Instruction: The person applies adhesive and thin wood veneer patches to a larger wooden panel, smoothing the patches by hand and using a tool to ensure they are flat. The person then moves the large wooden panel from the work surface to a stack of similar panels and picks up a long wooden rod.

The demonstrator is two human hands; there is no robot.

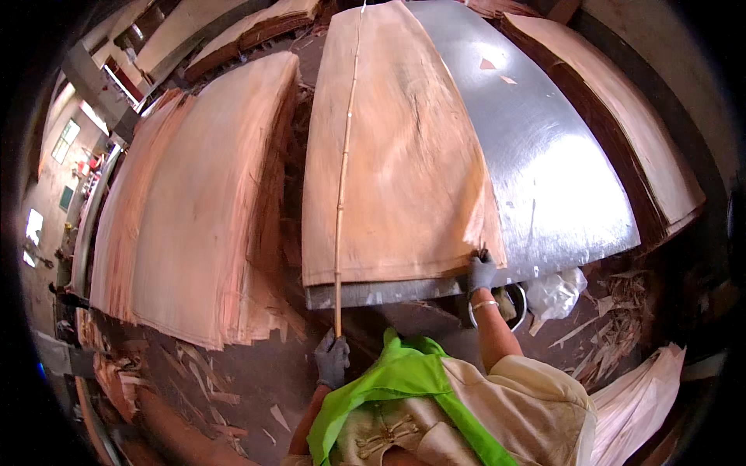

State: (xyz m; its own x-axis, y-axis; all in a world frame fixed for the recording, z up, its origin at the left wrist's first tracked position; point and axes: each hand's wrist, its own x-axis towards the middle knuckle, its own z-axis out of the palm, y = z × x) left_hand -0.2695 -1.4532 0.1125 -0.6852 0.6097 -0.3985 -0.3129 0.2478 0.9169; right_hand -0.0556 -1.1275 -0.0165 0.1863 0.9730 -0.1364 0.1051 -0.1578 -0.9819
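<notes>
Veneer sheet (404,147) lies on the metal bench (544,155), thin and brittle, I judge. My right hand (481,272) pinches its 5 o'clock corner; my left hand (332,359) is closed around a bamboo stick (342,179) at 7 o'clock.
</notes>
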